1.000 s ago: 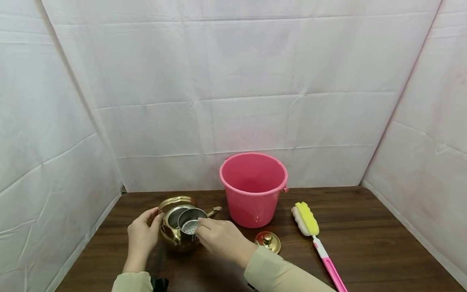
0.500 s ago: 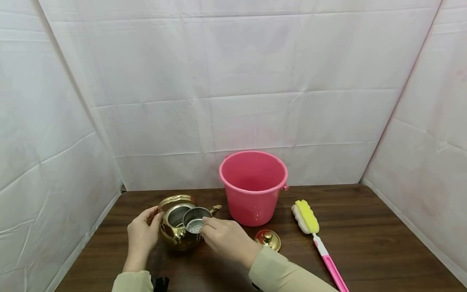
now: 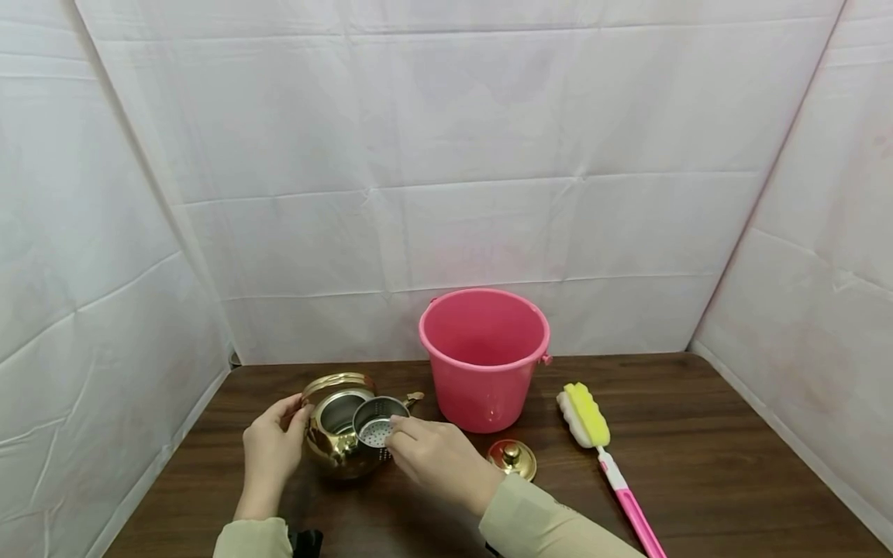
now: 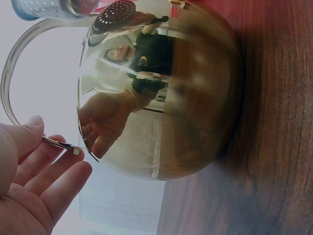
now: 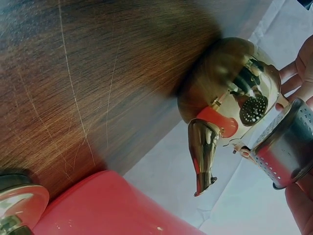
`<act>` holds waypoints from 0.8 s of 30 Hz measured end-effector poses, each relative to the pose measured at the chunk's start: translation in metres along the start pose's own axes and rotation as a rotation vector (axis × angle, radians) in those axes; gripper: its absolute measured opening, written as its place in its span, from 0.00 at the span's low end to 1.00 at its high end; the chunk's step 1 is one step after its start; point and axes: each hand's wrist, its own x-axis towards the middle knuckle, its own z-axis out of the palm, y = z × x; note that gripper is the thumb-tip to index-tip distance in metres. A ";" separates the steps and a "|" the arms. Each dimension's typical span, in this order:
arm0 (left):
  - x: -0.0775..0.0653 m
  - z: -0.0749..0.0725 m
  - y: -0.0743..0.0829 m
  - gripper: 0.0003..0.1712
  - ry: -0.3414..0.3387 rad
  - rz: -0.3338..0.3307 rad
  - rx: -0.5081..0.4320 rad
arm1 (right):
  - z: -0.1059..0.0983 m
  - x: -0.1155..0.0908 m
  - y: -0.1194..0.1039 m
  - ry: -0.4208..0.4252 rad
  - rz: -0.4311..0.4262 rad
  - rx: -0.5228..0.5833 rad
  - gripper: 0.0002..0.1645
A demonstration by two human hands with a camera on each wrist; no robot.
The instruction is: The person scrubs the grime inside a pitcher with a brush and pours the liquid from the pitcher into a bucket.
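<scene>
A shiny gold teapot (image 3: 342, 457) stands on the table with its round mouth uncovered. Thumb and fingers of my left hand (image 3: 272, 449) pinch its arched handle (image 4: 15, 54) near the left end. A steel strainer basket (image 3: 374, 422) with a perforated bottom is in my right hand (image 3: 436, 457), pinched at its rim. The strainer overlaps the right side of the teapot's opening in the head view. In the right wrist view it hangs beside the teapot's upper side, close to the spout (image 5: 202, 152). The gold lid (image 3: 512, 459), with a round knob, lies on the table beyond my right wrist.
A pink bucket (image 3: 481, 395) stands behind the lid, near the back wall. To the right lies a brush with a yellow and white sponge head (image 3: 586, 418) and a pink handle (image 3: 638, 519). White cloth walls (image 3: 481, 139) enclose the brown wooden table (image 3: 718, 457).
The right hand has shifted slightly to the right with the strainer, drawing it away from the teapot's mouth. The left hand stays on the handle.
</scene>
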 end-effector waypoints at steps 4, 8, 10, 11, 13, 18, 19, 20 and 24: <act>0.000 0.000 0.000 0.11 -0.008 -0.009 -0.004 | -0.002 -0.003 0.001 -0.007 0.004 -0.012 0.05; 0.000 0.001 0.000 0.12 -0.012 -0.014 -0.003 | -0.003 -0.007 0.004 -0.011 0.007 -0.029 0.04; 0.001 0.001 0.000 0.12 -0.013 -0.014 -0.002 | -0.004 -0.009 0.005 -0.010 0.008 -0.035 0.04; 0.001 0.000 0.000 0.12 -0.014 -0.015 -0.002 | -0.005 -0.009 0.006 -0.011 0.009 -0.035 0.04; 0.001 0.000 0.000 0.12 -0.014 -0.015 -0.001 | -0.006 -0.010 0.008 -0.011 0.011 -0.034 0.04; 0.002 0.000 0.003 0.11 -0.014 -0.021 0.000 | -0.009 -0.014 0.013 -0.016 0.012 -0.023 0.04; 0.002 0.000 0.003 0.11 -0.016 -0.022 -0.001 | -0.009 -0.015 0.013 -0.017 0.012 -0.022 0.03; 0.002 0.000 0.003 0.11 -0.019 -0.024 -0.001 | -0.009 -0.016 0.014 -0.018 0.013 -0.022 0.03; 0.000 -0.001 0.002 0.12 -0.025 -0.032 -0.006 | -0.010 -0.020 0.014 -0.033 0.021 -0.019 0.03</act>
